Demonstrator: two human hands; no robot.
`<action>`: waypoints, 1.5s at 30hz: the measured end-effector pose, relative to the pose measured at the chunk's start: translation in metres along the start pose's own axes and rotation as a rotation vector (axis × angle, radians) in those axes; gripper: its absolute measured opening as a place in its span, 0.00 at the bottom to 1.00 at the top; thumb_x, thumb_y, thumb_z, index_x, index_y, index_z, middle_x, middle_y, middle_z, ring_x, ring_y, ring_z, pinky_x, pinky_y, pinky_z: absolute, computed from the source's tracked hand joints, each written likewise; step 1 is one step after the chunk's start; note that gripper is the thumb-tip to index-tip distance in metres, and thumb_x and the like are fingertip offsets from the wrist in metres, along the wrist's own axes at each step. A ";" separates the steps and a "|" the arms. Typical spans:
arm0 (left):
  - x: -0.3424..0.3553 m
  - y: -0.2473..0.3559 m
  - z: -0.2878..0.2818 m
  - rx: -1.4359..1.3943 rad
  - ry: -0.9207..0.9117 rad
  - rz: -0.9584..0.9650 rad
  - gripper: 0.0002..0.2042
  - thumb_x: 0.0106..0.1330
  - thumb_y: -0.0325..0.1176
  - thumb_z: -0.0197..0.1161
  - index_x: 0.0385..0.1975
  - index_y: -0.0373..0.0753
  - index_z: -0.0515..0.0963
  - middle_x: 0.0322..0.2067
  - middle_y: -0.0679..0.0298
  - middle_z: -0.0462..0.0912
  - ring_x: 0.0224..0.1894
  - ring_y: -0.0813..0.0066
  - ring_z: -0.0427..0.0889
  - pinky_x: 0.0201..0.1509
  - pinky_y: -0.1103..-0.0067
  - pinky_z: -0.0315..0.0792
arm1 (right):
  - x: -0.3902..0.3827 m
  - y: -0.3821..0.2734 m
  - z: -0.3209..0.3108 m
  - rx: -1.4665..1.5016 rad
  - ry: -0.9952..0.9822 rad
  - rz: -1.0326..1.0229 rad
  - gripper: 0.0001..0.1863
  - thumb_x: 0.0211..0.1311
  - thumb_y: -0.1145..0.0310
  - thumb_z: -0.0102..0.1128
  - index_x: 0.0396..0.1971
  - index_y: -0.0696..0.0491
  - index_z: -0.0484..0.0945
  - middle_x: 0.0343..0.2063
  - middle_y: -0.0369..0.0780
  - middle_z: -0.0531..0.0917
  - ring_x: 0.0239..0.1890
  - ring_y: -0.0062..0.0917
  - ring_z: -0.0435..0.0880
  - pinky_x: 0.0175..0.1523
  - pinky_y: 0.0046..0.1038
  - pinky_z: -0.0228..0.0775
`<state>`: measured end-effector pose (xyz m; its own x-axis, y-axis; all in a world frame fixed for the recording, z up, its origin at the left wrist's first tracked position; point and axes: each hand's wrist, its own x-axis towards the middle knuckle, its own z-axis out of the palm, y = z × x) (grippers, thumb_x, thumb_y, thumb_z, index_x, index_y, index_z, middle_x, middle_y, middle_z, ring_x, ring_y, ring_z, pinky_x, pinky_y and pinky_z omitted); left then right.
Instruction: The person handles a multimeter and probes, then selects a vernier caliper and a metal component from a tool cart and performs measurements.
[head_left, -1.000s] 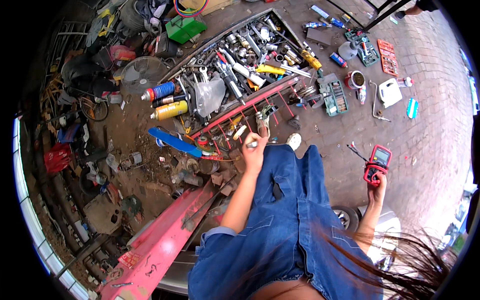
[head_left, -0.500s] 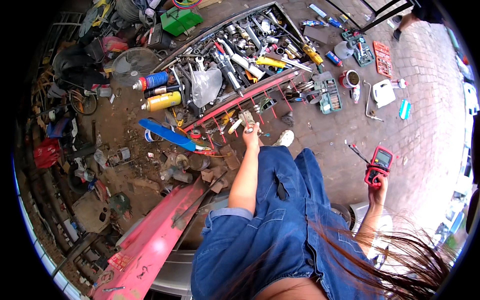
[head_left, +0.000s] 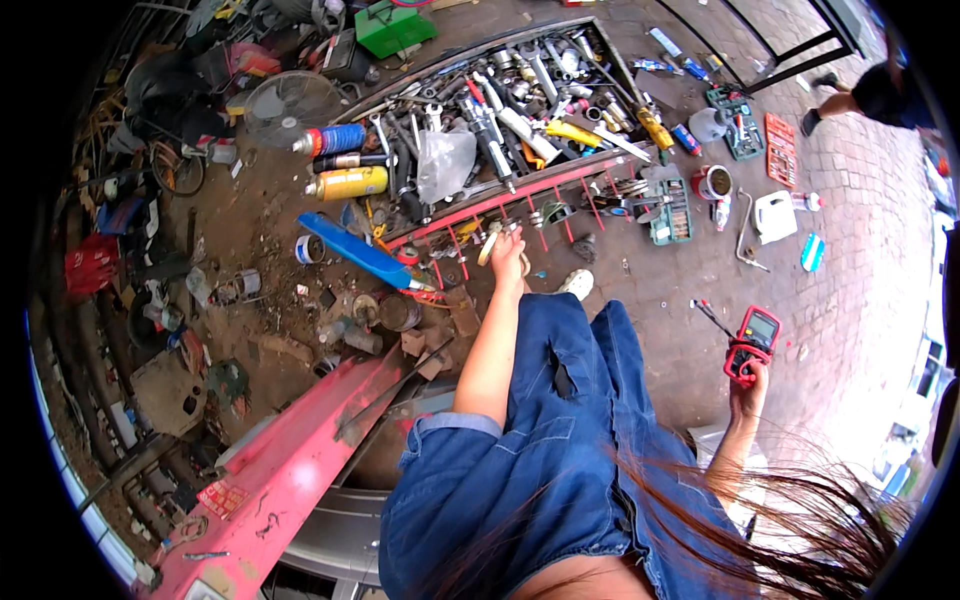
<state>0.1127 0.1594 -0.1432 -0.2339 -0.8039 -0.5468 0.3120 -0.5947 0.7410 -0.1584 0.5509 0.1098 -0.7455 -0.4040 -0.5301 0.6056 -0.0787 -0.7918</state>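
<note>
My right hand [head_left: 749, 392], out on the right, is closed round the lower part of a red and dark multimeter [head_left: 757, 340] with a grey screen. Its test leads [head_left: 712, 316] stick out to the left. My left hand [head_left: 508, 260] reaches forward to the red-hooked front rail [head_left: 490, 212] of the tool tray. Its fingers are bent round something small and pale, mostly covered by the hand. Right beside these fingers is a cream-coloured ring [head_left: 487, 249], like a tape roll; whether the hand touches it I cannot tell.
Wrenches and sockets fill the long tray [head_left: 600, 45]. Spray cans [head_left: 350, 182] lie at its left end, with a blue blade-like piece [head_left: 355, 252] below. Open tool cases [head_left: 672, 215] lie right. A pink metal beam [head_left: 290, 480] slants at lower left. Another person's leg [head_left: 835, 105] shows top right.
My left hand has moved up onto the pale thing at the rail and now covers most of it. The multimeter stays in my right hand. The view has shifted, and the other person shows more.
</note>
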 end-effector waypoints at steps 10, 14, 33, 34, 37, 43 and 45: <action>0.019 0.023 -0.017 -0.159 0.137 -0.402 0.09 0.60 0.28 0.58 0.40 0.40 0.76 0.37 0.68 0.81 0.41 0.78 0.77 0.45 0.83 0.69 | 0.018 0.002 0.050 0.042 -0.079 0.040 0.23 0.58 0.70 0.55 0.53 0.64 0.67 0.50 0.48 0.77 0.51 0.37 0.77 0.59 0.33 0.68; 0.016 0.061 -0.004 -0.132 0.279 -0.637 0.05 0.57 0.33 0.57 0.31 0.40 0.74 0.31 0.65 0.77 0.38 0.70 0.74 0.46 0.77 0.68 | 0.023 0.008 0.074 0.096 -0.079 0.031 0.27 0.58 0.71 0.56 0.57 0.64 0.63 0.53 0.49 0.74 0.55 0.39 0.75 0.62 0.35 0.65; 0.159 0.298 -0.011 0.390 0.216 0.326 0.08 0.64 0.23 0.56 0.42 0.34 0.75 0.34 0.62 0.81 0.30 0.78 0.79 0.30 0.83 0.73 | 0.012 0.012 0.153 0.120 0.004 -0.036 0.28 0.59 0.68 0.55 0.58 0.64 0.62 0.54 0.48 0.74 0.54 0.39 0.75 0.61 0.34 0.67; 0.197 0.289 -0.048 0.507 0.308 0.358 0.08 0.64 0.23 0.56 0.42 0.33 0.75 0.35 0.62 0.81 0.30 0.77 0.80 0.29 0.83 0.73 | 0.011 0.009 0.160 0.117 -0.003 -0.033 0.28 0.59 0.69 0.55 0.58 0.64 0.62 0.54 0.48 0.74 0.54 0.39 0.76 0.61 0.34 0.67; 0.274 0.273 -0.112 0.949 0.522 0.387 0.09 0.58 0.29 0.61 0.37 0.35 0.79 0.34 0.53 0.84 0.36 0.62 0.84 0.43 0.72 0.76 | 0.006 0.010 0.164 0.129 0.014 -0.037 0.28 0.59 0.69 0.55 0.58 0.63 0.62 0.53 0.48 0.74 0.54 0.39 0.76 0.60 0.34 0.68; 0.251 0.308 -0.028 1.711 0.387 0.079 0.10 0.57 0.34 0.62 0.35 0.36 0.81 0.38 0.49 0.82 0.44 0.49 0.81 0.48 0.62 0.75 | -0.031 0.017 0.160 0.118 0.163 -0.070 0.29 0.59 0.70 0.55 0.60 0.62 0.60 0.55 0.48 0.72 0.55 0.39 0.75 0.61 0.34 0.68; 0.280 0.306 -0.051 1.789 0.338 0.119 0.10 0.55 0.33 0.66 0.32 0.35 0.82 0.36 0.48 0.83 0.42 0.49 0.82 0.44 0.63 0.76 | -0.038 0.019 0.163 0.145 0.188 -0.082 0.27 0.57 0.70 0.57 0.56 0.61 0.64 0.52 0.49 0.74 0.54 0.42 0.76 0.58 0.37 0.71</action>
<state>0.1893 -0.2477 -0.0898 -0.0406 -0.9380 -0.3443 -0.9913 -0.0054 0.1318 -0.0732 0.4163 0.1637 -0.8242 -0.2151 -0.5238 0.5645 -0.2394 -0.7900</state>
